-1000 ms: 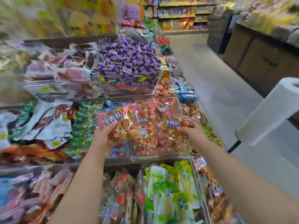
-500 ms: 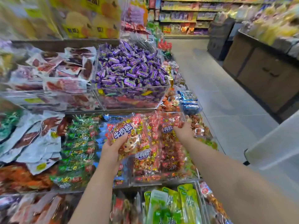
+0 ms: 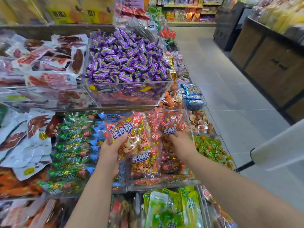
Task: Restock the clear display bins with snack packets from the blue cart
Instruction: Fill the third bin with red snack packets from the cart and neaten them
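My left hand point(image 3: 110, 148) grips a clear red-and-gold beef cube packet point(image 3: 130, 134) by its lower left edge and holds it just above a clear display bin point(image 3: 164, 184). More packets of the same kind stand inside that bin. My right hand point(image 3: 180, 143) reaches into the bin and its fingers curl on the top of another beef cube packet point(image 3: 171, 127) at the back right. The blue cart is out of view.
A bin of purple candies point(image 3: 126, 63) sits on the tier above. Green and blue packets point(image 3: 74, 145) fill the bin to the left, green pouches point(image 3: 171, 209) the one below. A blurred white roll point(image 3: 278, 150) juts in at right over the tiled aisle floor point(image 3: 230, 96).
Both hands have shifted the packets a little deeper over the bin. My right hand has moved in from the bin's right side to the back packets. The camera has tilted down slightly.
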Demonstrator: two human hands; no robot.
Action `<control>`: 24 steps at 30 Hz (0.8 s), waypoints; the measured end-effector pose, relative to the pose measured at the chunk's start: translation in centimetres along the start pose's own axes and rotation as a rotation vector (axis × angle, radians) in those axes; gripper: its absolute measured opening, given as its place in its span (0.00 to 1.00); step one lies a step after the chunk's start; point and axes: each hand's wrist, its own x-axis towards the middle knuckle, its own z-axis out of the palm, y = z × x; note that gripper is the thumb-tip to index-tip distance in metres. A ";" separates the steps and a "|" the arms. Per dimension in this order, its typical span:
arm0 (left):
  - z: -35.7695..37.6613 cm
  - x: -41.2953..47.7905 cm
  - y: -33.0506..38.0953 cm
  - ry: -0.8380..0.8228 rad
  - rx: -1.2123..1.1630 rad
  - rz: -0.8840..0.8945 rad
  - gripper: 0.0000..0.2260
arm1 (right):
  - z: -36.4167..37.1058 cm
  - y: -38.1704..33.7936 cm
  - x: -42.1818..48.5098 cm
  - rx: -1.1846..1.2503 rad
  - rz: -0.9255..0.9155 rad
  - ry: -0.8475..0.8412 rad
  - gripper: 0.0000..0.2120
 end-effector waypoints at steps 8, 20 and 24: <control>0.3 -0.2 -0.1 -0.013 0.051 -0.013 0.27 | 0.1 0.6 3.6 0.129 0.037 -0.121 0.09; 3.6 -0.9 -0.6 0.018 0.271 -0.019 0.49 | -6.9 -3.2 -1.6 1.369 0.196 -0.293 0.16; 4.9 -1.3 -1.4 0.058 0.527 0.053 0.27 | -7.8 -3.8 -2.8 1.207 0.281 -0.263 0.41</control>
